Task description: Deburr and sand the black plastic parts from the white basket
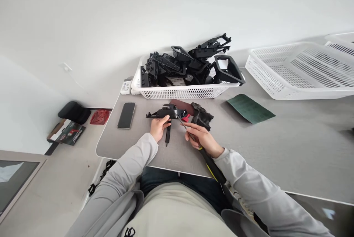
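While the left hand (158,129) pinches a black plastic part (165,113) between thumb and fingers, the right hand (204,139) is closed around a slim-shafted tool (211,165) with a black and yellow handle, fingers extended along the shaft. The part is held above the near edge of the tabletop (290,144), in front of the person, and the tool's tip meets its right portion; whether the two actually touch I cannot tell. A narrow black strip (167,135) extends below the part, toward the person. Just behind and to the right are a reddish-brown sheet (181,105), a small red item (186,119) and a crumpled dark cloth (203,117). A phone (126,115) lies to the left, near a small white box (126,86). Behind the hands stands a white basket (168,93) heaped with black plastic pieces (190,61); to the right lie a dark green sheet (250,108) and, farther back, another white basket (318,94).
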Tool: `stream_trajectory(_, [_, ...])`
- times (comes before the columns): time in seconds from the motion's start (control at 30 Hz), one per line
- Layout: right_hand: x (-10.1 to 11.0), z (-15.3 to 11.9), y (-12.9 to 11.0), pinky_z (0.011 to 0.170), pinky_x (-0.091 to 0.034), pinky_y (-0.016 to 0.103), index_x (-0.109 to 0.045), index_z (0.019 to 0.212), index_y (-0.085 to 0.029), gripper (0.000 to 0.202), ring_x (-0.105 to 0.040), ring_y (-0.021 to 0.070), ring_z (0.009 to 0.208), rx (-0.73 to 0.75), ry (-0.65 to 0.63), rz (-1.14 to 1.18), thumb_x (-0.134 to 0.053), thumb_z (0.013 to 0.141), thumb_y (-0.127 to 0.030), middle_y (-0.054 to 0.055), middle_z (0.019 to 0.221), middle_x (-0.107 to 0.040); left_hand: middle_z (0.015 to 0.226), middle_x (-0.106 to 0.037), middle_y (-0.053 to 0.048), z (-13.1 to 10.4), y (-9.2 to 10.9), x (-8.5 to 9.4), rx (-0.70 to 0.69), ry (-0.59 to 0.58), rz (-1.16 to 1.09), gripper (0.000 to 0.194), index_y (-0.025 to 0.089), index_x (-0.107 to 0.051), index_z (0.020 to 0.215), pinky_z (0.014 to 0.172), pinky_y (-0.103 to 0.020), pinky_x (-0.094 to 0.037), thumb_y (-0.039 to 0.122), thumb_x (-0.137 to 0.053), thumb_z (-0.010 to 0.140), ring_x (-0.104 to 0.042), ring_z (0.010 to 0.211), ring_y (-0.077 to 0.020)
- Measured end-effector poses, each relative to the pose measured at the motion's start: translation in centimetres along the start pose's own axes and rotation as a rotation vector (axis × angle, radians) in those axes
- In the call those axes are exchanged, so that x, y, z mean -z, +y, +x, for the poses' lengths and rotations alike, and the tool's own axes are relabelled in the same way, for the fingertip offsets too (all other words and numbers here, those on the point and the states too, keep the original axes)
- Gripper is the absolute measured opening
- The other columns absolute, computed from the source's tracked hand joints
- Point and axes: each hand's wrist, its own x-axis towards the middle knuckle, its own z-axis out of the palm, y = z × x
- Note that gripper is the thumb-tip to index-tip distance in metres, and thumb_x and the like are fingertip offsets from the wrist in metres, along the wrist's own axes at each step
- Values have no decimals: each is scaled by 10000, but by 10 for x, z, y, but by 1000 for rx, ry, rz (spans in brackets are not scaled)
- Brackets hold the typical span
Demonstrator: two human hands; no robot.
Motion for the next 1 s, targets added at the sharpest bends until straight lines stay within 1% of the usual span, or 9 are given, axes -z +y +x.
stream_trajectory(0.1, [0, 4, 0, 303, -212, 219, -542, 1206, -118, 552, -309, 65, 299, 15, -13, 24, -640, 726, -374, -31, 531, -606, 728, -648, -17, -2, -3, -3, -56, 45, -2, 309, 134, -600, 794, 524, -210, -489, 299, -807, 635, -684, 655, -145])
stream_trajectory(0.2, [3, 8, 1, 304, -213, 220, -558, 1185, -122, 508, -304, 71, 304, 7, -41, 19, -622, 730, -338, -25, 523, -601, 705, -613, 8, -2, -4, -5, -84, 101, -33, 304, 160, -538, 829, 582, -232, -505, 323, -765, 709, -704, 657, -160])
stream_trajectory(0.3, [5, 12, 3, 306, -207, 219, -567, 1162, -120, 477, -298, 74, 303, 0, -67, 2, -613, 727, -309, -17, 517, -603, 661, -590, 44, -2, -3, -4, -114, 116, -85, 302, 167, -531, 825, 650, -251, -521, 238, -789, 685, -680, 597, -127])
stream_trajectory(0.37, [6, 13, 3, 307, -204, 218, -568, 1151, -122, 464, -297, 75, 304, 9, -80, -2, -617, 727, -304, -13, 520, -607, 643, -602, 50, -1, -3, -4, -117, 107, -100, 290, 158, -557, 816, 674, -254, -524, 168, -799, 656, -646, 551, -99])
stream_trajectory(0.43, [6, 12, 4, 307, -203, 215, -568, 1137, -125, 444, -300, 75, 308, 18, -96, 3, -619, 733, -299, -11, 525, -610, 617, -607, 46, -1, -2, -3, -104, 100, -104, 239, 145, -578, 783, 676, -249, -522, 132, -785, 664, -616, 520, -81])
stream_trajectory(0.5, [4, 10, 4, 306, -205, 211, -567, 1122, -127, 416, -301, 73, 311, 13, -128, 12, -615, 742, -291, -5, 534, -618, 588, -602, 32, -1, -1, -3, -91, 94, -106, 179, 134, -579, 732, 676, -245, -521, 136, -756, 705, -611, 522, -81])
stream_trajectory(0.63, [-2, 5, 5, 306, -227, 208, -560, 1123, -125, 375, -330, 73, 321, -6, -195, 25, -598, 780, -272, 32, 608, -670, 594, -615, 2, -1, 1, -2, -70, 69, -99, 173, 129, -586, 698, 717, -265, -530, 179, -747, 735, -639, 583, -103])
stream_trajectory(0.83, [-11, 6, 9, 330, -331, 229, -480, 1291, -140, 450, -392, 92, 330, 62, -123, 26, -534, 855, -241, 55, 682, -720, 638, -633, 3, 0, 1, -2, -82, 47, -96, 191, 137, -592, 727, 761, -265, -532, 194, -774, 708, -652, 635, -103])
stream_trajectory(1.0, [-18, 9, 11, 331, -353, 227, -453, 1366, -133, 496, -412, 93, 332, 109, -92, 4, -508, 882, -228, 40, 670, -715, 675, -659, -11, -2, -1, -4, -99, 29, -94, 138, 130, -620, 740, 792, -264, -529, 158, -754, 722, -658, 666, -102])
